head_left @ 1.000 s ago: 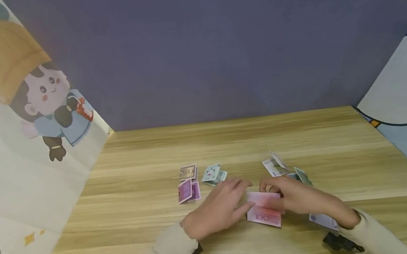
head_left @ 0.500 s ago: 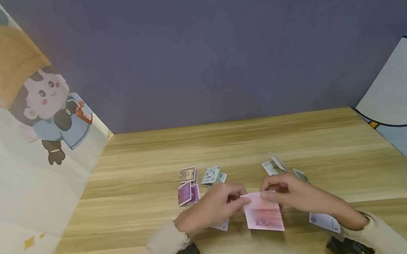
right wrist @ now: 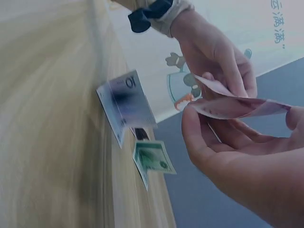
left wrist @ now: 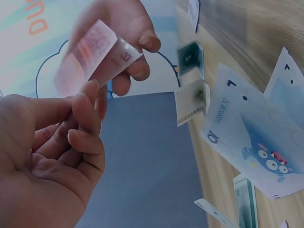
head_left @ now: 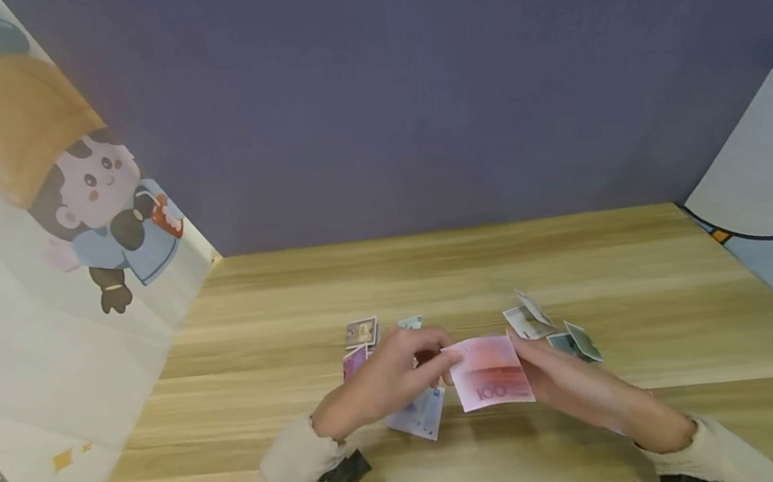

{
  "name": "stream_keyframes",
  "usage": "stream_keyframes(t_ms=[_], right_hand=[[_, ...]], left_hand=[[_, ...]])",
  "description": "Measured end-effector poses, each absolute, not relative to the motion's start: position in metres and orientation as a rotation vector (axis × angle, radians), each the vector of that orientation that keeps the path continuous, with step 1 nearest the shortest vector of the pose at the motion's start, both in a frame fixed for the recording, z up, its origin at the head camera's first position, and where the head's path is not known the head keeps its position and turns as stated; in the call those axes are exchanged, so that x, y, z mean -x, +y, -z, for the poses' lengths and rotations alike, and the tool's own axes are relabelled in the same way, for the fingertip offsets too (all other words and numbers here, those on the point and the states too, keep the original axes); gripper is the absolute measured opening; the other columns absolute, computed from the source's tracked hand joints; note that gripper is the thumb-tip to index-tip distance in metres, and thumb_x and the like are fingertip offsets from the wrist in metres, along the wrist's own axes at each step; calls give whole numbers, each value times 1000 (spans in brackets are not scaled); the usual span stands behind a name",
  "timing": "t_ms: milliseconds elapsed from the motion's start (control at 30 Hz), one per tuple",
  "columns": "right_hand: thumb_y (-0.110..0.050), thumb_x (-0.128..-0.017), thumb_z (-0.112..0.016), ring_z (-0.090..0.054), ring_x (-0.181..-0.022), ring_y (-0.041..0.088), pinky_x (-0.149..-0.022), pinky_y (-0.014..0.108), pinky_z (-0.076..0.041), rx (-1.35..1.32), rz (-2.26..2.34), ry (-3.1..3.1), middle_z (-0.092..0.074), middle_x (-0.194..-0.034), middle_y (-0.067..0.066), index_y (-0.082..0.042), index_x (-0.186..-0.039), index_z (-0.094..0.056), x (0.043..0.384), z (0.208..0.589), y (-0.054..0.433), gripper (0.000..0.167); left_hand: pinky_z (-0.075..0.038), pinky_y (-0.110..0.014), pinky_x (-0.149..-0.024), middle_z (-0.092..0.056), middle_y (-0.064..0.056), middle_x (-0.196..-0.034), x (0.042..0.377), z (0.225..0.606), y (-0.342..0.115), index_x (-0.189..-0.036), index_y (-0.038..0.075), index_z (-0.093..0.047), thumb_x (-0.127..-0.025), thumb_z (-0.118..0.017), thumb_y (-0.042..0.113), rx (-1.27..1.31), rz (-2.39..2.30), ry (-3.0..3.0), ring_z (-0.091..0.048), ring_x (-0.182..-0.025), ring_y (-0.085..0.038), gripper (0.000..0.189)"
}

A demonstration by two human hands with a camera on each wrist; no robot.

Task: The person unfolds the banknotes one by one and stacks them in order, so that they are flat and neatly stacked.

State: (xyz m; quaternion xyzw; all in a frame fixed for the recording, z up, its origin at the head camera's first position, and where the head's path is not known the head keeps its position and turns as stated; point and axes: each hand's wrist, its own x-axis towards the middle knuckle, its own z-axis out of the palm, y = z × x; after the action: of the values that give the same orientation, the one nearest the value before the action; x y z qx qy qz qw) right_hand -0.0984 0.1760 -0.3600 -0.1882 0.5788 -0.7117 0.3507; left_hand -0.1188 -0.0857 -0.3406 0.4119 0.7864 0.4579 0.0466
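A folded pinkish-red 100 banknote (head_left: 489, 378) is held up over the table between both hands. My left hand (head_left: 382, 375) pinches its left edge between thumb and fingers. At the opposite side my right hand (head_left: 568, 388) grips it, the fingers curled along the edges in the right wrist view. The fold shows in the left wrist view, where the banknote (left wrist: 92, 52) has two layers standing apart. Below my left hand lies a folded bluish-purple 10 banknote (head_left: 422, 418), partly covered by that hand.
Left of centre lie a brown note (head_left: 362, 331), a purple note (head_left: 354, 361) and a pale green note (head_left: 411, 322), partly hidden by the left hand. To the right are a pale folded note (head_left: 528, 323) and a green one (head_left: 584, 342). A dark panel (head_left: 429, 111) stands behind the table.
The red note has been raised and moved slightly left and away from me. My right hand has shifted from the top edge to the right side, its thumb now off the printed face.
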Motion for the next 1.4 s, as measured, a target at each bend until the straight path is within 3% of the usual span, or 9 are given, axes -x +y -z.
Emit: stream_keyframes(t_ms=[233,400,467,567,667,800,967,1167,1400], right_hand=[[-35,-111,-24,-47,-131,15,-106,28,-43,586,1785,1583,-43,-150,8,-5,-153,-32,88,358,174,52],[-25,-109,-38,-36,-140,27,-107,43,-38,666,1578,1955,-39,-154,7,-23,-152,-37,90,353,177,43],[-21,-107,-44,-40,-138,32,-104,47,-41,686,1552,2020,-44,-149,10,-24,-152,-37,92,352,178,45],[-15,-104,-53,-51,-126,31,-97,40,-50,725,1597,2076,-52,-137,14,-16,-146,-45,96,351,180,43],[-10,-99,-60,-62,-106,24,-86,35,-56,756,1679,2125,-61,-116,15,-5,-126,-58,97,352,181,27],[-6,-96,-65,-66,-86,18,-76,36,-59,765,1753,2113,-65,-94,12,1,-101,-60,93,359,185,10],[-6,-96,-64,-67,-76,16,-66,40,-60,776,1703,2023,-67,-86,12,2,-96,-60,84,373,189,8],[-10,-94,-68,-61,-53,11,-47,37,-55,692,1570,1937,-63,-64,14,2,-88,-58,73,395,192,17],[-11,-92,-69,-62,-48,13,-45,38,-55,652,1461,1988,-64,-59,13,2,-80,-54,73,406,194,23]], left_hand=[[-53,-21,-55,-68,-1,-74,115,340,-85,-105,8,-70,-103,-57,20,-1223,-1354,2349,-62,-61,-11,18],[-51,-21,-52,-66,2,-69,115,334,-90,-127,8,-64,-103,-56,19,-1186,-1261,2313,-63,-58,-18,28],[-50,-22,-51,-65,1,-66,114,329,-93,-136,9,-58,-103,-56,20,-1157,-1230,2302,-63,-58,-22,35],[-51,-23,-53,-66,0,-68,113,321,-101,-141,12,-53,-103,-57,21,-1129,-1207,2331,-63,-59,-19,39],[-53,-24,-55,-67,3,-70,111,319,-110,-127,14,-63,-102,-59,21,-1099,-1218,2362,-64,-61,-16,27],[-51,-22,-53,-66,8,-68,103,324,-120,-105,18,-68,-101,-60,22,-1079,-1215,2364,-61,-58,-13,10],[-48,-20,-50,-62,10,-66,93,344,-130,-92,20,-62,-102,-58,23,-1047,-1124,2285,-55,-55,-4,11],[-39,-13,-51,-43,14,-64,87,380,-128,-77,17,-51,-103,-54,20,-1167,-846,2225,-41,-56,5,27],[-39,-15,-54,-45,13,-67,92,399,-123,-78,19,-54,-101,-57,22,-1094,-752,2331,-43,-61,3,23]])
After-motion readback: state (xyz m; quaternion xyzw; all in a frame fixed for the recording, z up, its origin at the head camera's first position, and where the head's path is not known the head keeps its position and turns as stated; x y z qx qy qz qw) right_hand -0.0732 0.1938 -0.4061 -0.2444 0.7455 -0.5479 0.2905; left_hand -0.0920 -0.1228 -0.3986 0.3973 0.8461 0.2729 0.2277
